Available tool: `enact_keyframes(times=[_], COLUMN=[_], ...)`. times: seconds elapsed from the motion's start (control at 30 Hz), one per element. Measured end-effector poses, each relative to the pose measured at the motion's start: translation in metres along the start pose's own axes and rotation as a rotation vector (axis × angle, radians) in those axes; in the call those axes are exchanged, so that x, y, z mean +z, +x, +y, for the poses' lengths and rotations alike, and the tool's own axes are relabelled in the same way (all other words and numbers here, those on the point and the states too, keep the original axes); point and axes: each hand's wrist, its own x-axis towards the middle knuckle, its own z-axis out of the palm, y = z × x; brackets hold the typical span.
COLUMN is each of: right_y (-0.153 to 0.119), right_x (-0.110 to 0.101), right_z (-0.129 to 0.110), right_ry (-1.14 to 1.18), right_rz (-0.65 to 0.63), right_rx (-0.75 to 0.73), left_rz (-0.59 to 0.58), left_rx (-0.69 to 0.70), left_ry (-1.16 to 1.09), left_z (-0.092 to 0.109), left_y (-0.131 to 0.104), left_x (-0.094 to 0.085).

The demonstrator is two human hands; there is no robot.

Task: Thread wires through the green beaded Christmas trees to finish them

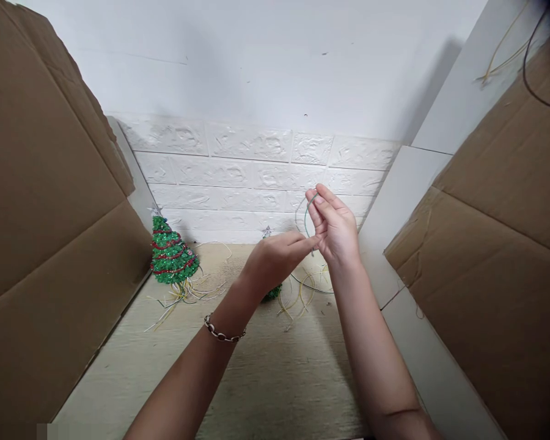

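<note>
My right hand (337,223) is raised, its thumb and fingertips pinching a thin green wire (306,215). From there the wire curves down toward the fingertips of my left hand (279,256), which are closed on its lower part beside the right palm. A paler strand (296,211) loops just left of the right fingers. Behind my left hand stands a small Christmas tree, mostly hidden; its silver star (267,231) and green lower edge (272,294) show. A green beaded Christmas tree (172,253) with red garland sits at the left.
Loose yellow and white wires (183,292) spread under the left tree, and more yellow wires (297,296) lie near the middle. Cardboard panels (50,183) (495,244) flank both sides. A white brick-patterned wall (247,174) closes the back of the wooden surface (275,366).
</note>
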Motion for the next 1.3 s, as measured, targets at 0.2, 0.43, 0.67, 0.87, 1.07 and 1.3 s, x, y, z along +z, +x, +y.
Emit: enact_keyframes(times=[0.2, 0.43, 0.67, 0.87, 1.07, 1.3], right_y=[-0.009, -0.022, -0.024, 0.001, 0.009, -0.009], right_x=[0.0, 0.013, 0.014, -0.012, -0.024, -0.023], right_z=[-0.005, 0.002, -0.006, -0.019, -0.026, -0.047], right_ry=[-0.373, -0.328, 0.064, 0.236, 0.286, 0.003], right_rz=[-0.076, -0.559, -0.372, -0.044, 0.01, -0.18], right_rx=[-0.024, 0.479, 0.262, 0.137, 0.025, 0.042], left_rz=[0.457, 0.429, 0.014, 0.14, 0.044, -0.47], left_rx=[-0.434, -0.635, -0.554, -0.667, -0.739, -0.718], left_ry=[-0.228, -0.575, -0.683, -0.828, -0.929, -0.816], left_z=[-0.013, -0.016, -0.012, -0.036, -0.068, -0.094], left_y=[0.003, 0.003, 0.0, -0.014, -0.036, -0.05], left_x=[-0.026, -0.063, -0.076, -0.083, -0.084, -0.047])
